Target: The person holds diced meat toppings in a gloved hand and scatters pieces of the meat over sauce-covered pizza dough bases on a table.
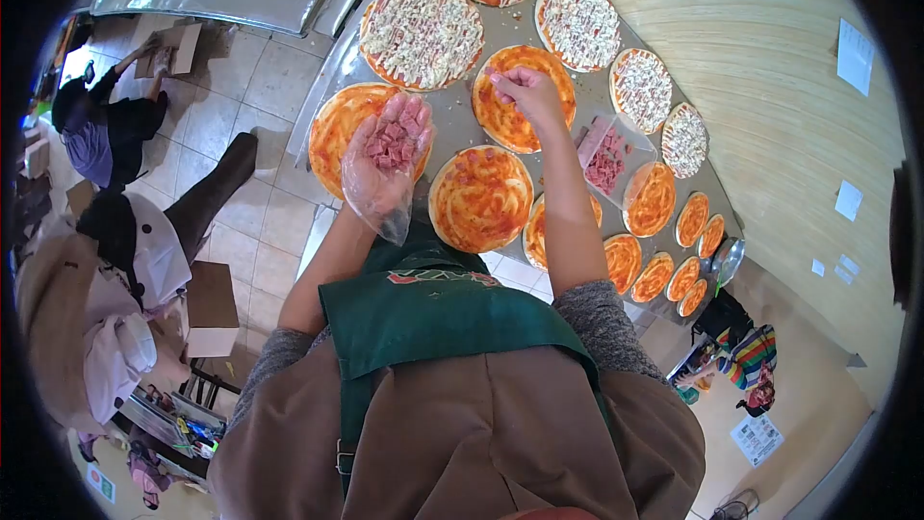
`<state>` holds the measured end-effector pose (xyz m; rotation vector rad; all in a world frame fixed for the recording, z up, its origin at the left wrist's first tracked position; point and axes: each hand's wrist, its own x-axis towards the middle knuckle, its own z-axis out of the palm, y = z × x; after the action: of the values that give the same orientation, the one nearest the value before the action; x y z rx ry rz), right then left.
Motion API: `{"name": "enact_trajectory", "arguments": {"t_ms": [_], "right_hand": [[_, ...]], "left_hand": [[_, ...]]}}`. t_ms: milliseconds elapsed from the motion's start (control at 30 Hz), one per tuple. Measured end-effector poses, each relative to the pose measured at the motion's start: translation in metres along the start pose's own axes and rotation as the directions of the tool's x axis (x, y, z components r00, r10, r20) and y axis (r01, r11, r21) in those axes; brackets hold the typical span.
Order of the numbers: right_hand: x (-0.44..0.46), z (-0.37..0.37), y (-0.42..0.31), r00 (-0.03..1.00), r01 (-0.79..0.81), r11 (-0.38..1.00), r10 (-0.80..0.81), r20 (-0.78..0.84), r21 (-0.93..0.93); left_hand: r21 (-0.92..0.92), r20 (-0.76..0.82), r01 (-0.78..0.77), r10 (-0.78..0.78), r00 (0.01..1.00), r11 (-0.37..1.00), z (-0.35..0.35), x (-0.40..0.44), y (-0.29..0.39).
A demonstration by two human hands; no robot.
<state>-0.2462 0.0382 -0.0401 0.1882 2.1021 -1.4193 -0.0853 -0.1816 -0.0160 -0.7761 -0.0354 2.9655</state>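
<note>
My left hand (377, 178), inside a clear plastic glove, is cupped palm up and holds a heap of diced pink meat (392, 146). It is above a sauced pizza base (337, 140) at the left, partly covering it. My right hand (531, 96) is bare, its fingertips pinched together above another sauced pizza base (496, 120); whatever is between them is too small to make out. Nearer my apron lies a sauced base (481, 200) with a few meat bits along its top edge. A clear tub (626, 135) of diced meat (606, 159) stands right of my right forearm.
Along the far side of the metal table (452, 111) lie several cheese-topped pizzas (422, 34). Several smaller sauced bases (648, 200) fill the right end, beside a metal bowl (727, 260). A panelled wall (770, 87) borders the table. Other people (111, 125) are on the floor area at left and right.
</note>
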Motion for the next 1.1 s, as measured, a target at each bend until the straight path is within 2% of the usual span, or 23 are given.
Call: {"name": "enact_trajectory", "arguments": {"t_ms": [100,200,300,400,500,600,700,800,900,1000,1100], "right_hand": [[0.008,0.006,0.014,0.997,0.039,0.984,-0.051,-0.062,-0.175],[0.015,0.011,0.019,0.996,0.000,0.918,-0.036,-0.084,-0.395],[0.014,0.020,0.016,0.988,0.017,0.880,-0.087,-0.125,-0.475],[0.013,0.028,0.009,0.970,-0.001,0.753,-0.159,-0.183,-0.658],[0.007,0.028,0.004,0.960,-0.021,0.745,-0.172,-0.223,-0.666],[0.014,0.019,0.029,0.950,0.091,0.880,-0.216,-0.223,-0.467],[0.006,0.022,0.041,0.975,0.115,0.953,-0.162,-0.154,-0.279],[-0.004,0.032,0.038,0.953,0.139,0.839,-0.257,-0.157,-0.526],[-0.010,0.039,0.027,0.943,0.023,0.733,-0.241,-0.228,-0.680],[-0.013,0.035,0.025,0.924,0.039,0.833,-0.240,-0.298,-0.551],[-0.015,0.019,0.028,0.967,0.040,0.988,-0.076,-0.245,-0.149]], "left_hand": [[0.008,-0.026,-0.012,0.012,1.000,1.000,0.002,-0.002,0.002],[0.028,-0.036,-0.017,0.018,0.999,0.999,-0.002,-0.003,0.006],[0.023,-0.060,-0.032,0.033,0.998,0.999,0.000,-0.006,0.008],[0.011,-0.050,-0.043,0.043,0.998,0.999,-0.001,-0.007,0.009],[-0.005,-0.041,-0.044,0.044,0.998,0.999,0.000,-0.008,0.012],[-0.006,-0.021,-0.047,0.047,0.999,0.999,-0.002,-0.009,0.017],[-0.006,-0.017,-0.051,0.051,0.999,0.999,-0.003,-0.010,0.019],[-0.014,-0.011,-0.040,0.040,0.999,0.999,-0.005,-0.010,0.021],[-0.015,-0.012,-0.036,0.035,0.999,0.999,-0.005,-0.011,0.023],[0.001,-0.014,-0.045,0.045,0.999,0.999,-0.006,-0.012,0.026],[-0.001,-0.006,-0.045,0.045,0.999,0.999,-0.007,-0.013,0.027]]}}
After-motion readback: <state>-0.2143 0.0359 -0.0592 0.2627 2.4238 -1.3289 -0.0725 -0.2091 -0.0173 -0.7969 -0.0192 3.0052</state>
